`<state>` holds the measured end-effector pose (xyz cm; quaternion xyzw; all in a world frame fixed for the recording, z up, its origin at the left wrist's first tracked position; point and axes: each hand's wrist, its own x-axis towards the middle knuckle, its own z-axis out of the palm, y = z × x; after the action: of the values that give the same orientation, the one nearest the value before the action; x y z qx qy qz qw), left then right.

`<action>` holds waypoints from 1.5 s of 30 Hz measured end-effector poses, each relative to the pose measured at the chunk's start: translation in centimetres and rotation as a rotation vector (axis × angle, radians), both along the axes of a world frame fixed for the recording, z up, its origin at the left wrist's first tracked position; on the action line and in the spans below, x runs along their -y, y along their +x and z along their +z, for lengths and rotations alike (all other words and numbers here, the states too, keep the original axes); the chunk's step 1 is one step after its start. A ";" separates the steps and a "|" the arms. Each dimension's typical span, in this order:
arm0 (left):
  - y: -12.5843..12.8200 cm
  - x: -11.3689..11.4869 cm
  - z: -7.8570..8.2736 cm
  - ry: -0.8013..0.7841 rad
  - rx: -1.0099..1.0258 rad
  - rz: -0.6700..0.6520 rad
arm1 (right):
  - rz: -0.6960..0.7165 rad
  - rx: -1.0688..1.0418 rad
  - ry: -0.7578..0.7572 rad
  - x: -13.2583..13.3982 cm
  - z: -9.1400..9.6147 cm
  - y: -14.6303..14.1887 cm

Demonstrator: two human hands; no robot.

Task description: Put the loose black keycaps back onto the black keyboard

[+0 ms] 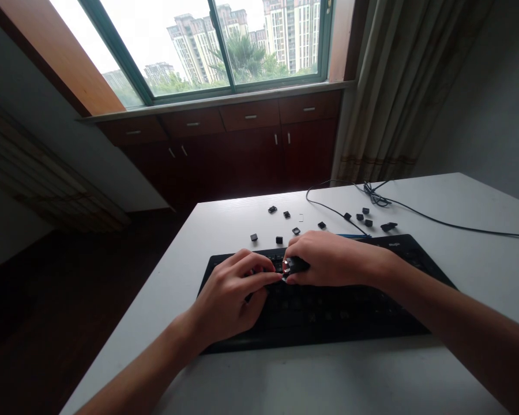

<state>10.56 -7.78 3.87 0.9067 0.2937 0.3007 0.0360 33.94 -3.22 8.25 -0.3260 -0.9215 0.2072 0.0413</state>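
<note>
A black keyboard (pixel 350 317) lies on a white table (pixel 328 380) in front of me. Both my hands rest over its upper left part. My right hand (pixel 333 259) pinches a small black keycap (pixel 294 266) between thumb and fingers. My left hand (pixel 233 291) has its fingers curled, and its fingertips touch the same keycap from the left. Several loose black keycaps (pixel 285 222) lie scattered on the table beyond the keyboard.
A black cable (pixel 436 222) runs from the keyboard's far side across the table to the right. More loose keycaps (pixel 365 218) sit by its coil. Beyond the table are dark wooden cabinets (pixel 242 150), a window and a curtain (pixel 398 86).
</note>
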 end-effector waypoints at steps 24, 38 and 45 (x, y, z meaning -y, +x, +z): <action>-0.1 -0.1 -0.1 -0.039 -0.021 -0.040 | -0.146 -0.013 -0.182 -0.1 -0.1 -0.2; -0.2 0.0 -0.2 0.000 0.026 -0.018 | -0.084 -0.003 -0.079 -0.1 0.1 -0.1; 0.0 0.1 -0.1 -0.006 -0.007 -0.029 | -0.067 0.030 -0.036 0.0 0.1 -0.1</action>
<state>10.52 -7.85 3.75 0.9117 0.2817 0.2959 0.0418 33.86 -3.18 8.30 -0.3603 -0.9068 0.2172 0.0288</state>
